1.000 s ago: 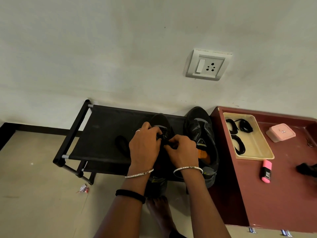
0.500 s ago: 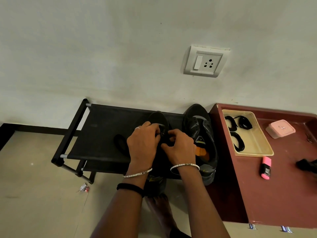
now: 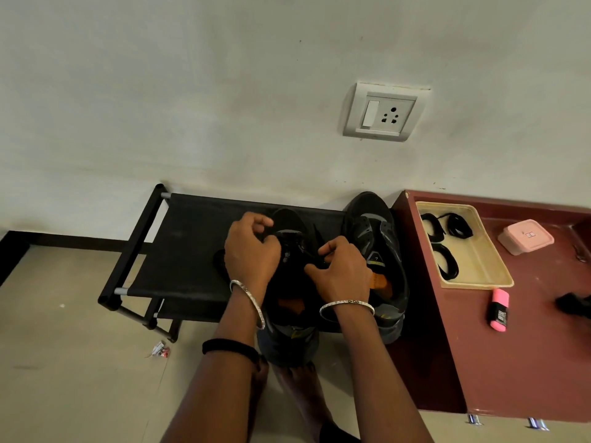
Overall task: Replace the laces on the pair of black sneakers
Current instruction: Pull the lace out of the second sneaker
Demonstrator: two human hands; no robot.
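Two black sneakers stand on a black fabric shoe rack [image 3: 188, 238]. The left sneaker [image 3: 292, 282] lies between my hands, toe toward the wall. My left hand [image 3: 251, 251] has its fingers curled at the sneaker's left eyelets and pinches a black lace. My right hand [image 3: 340, 268] pinches the black lace [image 3: 308, 251] at the right side of the tongue. The right sneaker [image 3: 375, 251] stands untouched beside it, with an orange insole showing. Several coiled black laces [image 3: 447, 238] lie in a beige tray [image 3: 479, 273].
A dark red cabinet top [image 3: 518, 362] at the right carries the tray, a pink box [image 3: 526, 236], a pink highlighter [image 3: 498, 310] and a dark object [image 3: 575, 303] at the frame edge. A wall socket [image 3: 383, 111] is above. My bare foot [image 3: 302, 391] stands below the rack. A scrap [image 3: 159, 350] lies on the floor.
My hands have drawn apart over the left sneaker, the left one going left and the right one right, so the tongue and lace between them now show.
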